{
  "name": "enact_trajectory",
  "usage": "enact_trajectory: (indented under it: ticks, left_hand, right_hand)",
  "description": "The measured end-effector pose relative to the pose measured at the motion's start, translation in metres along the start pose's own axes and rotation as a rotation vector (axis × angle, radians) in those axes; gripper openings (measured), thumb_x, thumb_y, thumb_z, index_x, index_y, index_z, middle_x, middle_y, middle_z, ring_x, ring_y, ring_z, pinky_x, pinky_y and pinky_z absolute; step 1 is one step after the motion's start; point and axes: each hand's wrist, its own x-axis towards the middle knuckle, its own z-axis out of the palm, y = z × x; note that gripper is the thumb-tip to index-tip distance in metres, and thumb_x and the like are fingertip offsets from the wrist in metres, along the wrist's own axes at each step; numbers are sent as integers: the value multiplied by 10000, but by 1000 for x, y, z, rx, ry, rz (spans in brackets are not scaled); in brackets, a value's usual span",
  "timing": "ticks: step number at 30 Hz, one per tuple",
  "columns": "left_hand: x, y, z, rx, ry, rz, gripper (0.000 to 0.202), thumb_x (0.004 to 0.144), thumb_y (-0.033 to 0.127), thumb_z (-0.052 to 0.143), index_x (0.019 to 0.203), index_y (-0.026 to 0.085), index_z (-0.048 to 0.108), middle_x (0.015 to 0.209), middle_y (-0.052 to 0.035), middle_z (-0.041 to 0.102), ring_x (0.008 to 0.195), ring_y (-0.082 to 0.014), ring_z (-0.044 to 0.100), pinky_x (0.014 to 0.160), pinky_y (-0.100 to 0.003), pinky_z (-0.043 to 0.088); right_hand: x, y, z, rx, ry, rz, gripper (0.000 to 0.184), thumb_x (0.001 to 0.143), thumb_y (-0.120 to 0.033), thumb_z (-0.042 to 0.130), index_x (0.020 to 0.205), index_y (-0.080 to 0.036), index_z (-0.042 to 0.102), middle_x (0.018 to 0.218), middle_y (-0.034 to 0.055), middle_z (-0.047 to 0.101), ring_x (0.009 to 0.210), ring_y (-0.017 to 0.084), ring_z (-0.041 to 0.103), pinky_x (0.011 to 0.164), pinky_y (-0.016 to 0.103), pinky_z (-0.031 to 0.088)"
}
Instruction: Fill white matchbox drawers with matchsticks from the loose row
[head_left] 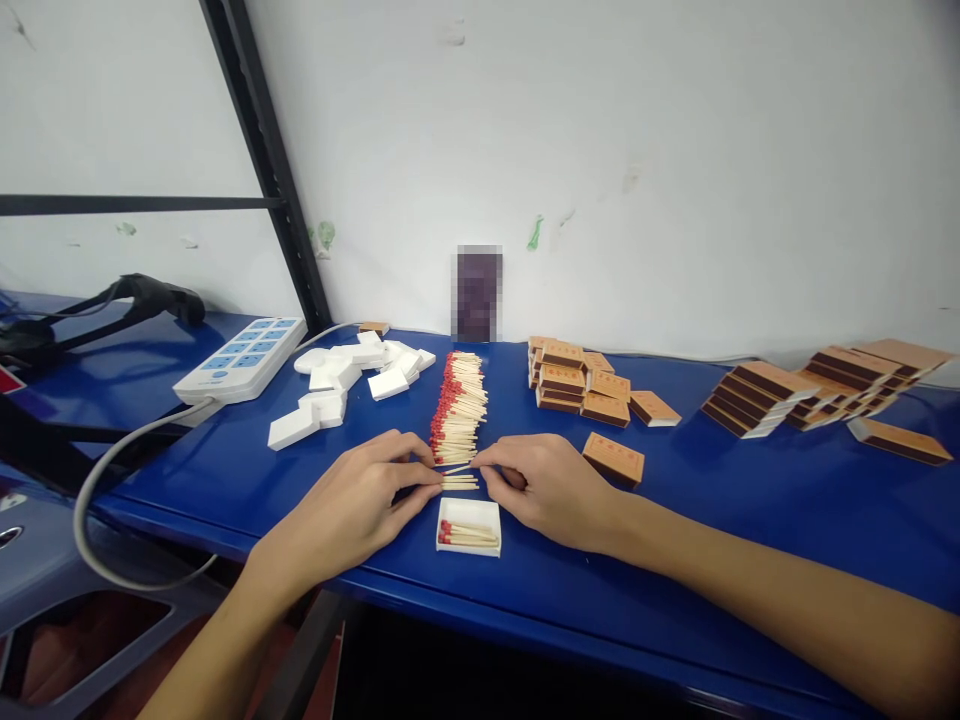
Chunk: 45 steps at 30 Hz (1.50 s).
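A long row of red-headed matches [459,410] lies on the blue table in front of me. At its near end, a few separate matches [460,482] lie between my hands. My left hand [367,495] has thumb and fingers curled at the red-head side of these matches, pinching them. From the other side, my right hand [544,490] holds the plain end of a match between its fingertips. Just below the hands sits a white matchbox tray [469,503], with several matches lying in it, heads to the left. The fingers partly hide the match heads.
White trays [337,370] lie piled at the left, near a power strip [244,358]. Matchboxes [562,378] are heaped at the right, with one single matchbox [613,460] beside my right hand. More matchbox sleeves [761,395] stand stacked farther right. A pixelated dark object [477,295] leans against the wall.
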Motion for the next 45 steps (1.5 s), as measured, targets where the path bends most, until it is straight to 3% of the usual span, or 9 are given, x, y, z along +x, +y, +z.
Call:
enact_trajectory:
  ticks: [4,13,22,27,36,45]
  left_hand:
    - [0,0,1,13,3,5,263,973,266,481,1057,216,725,1077,-56,633,962,-200,587,858,-351,497]
    - [1,-1,3,2,34,18,230,961,247,506,1024,221,726,1048,-40,646,948,-188,601,849,-327,507]
    - [1,0,3,-16,48,39,207,961,230,515,1060,195,693,1051,-41,651,965,-186,597,870,-336,504]
    - [3,1,3,-26,24,24,192,963,233,510,1052,195,676,1047,-39,659,969,-191,590,864,-338,500]
    - [3,1,2,-63,6,21,147,968,231,501,1000,200,642,1007,-19,656,943,-178,578,839,-320,479]
    - [2,3,3,39,2,-85,277,964,333,498,1206,224,577,1070,-44,589,993,-207,554,867,-360,478]
  right_hand:
    - [0,0,-1,19,-29,-5,217,891,-145,503,895,-169,719,685,9,638,586,107,511,579,236,338]
    - [-1,2,2,-17,-55,-10,224,908,-186,499,894,-179,722,551,-23,586,499,94,460,547,239,285]
    - [0,2,1,-5,-37,-26,224,927,-196,484,971,-205,704,659,-13,675,532,103,522,571,235,336]
    - [0,1,1,18,16,14,235,911,-178,494,1014,-194,705,907,34,728,761,149,639,674,250,423]
    - [-1,1,0,-15,-27,18,258,898,-159,491,1030,-183,712,820,27,702,695,139,606,631,250,415]
    - [0,1,0,-49,-40,17,275,901,-162,484,1044,-201,716,811,22,711,698,142,614,635,251,405]
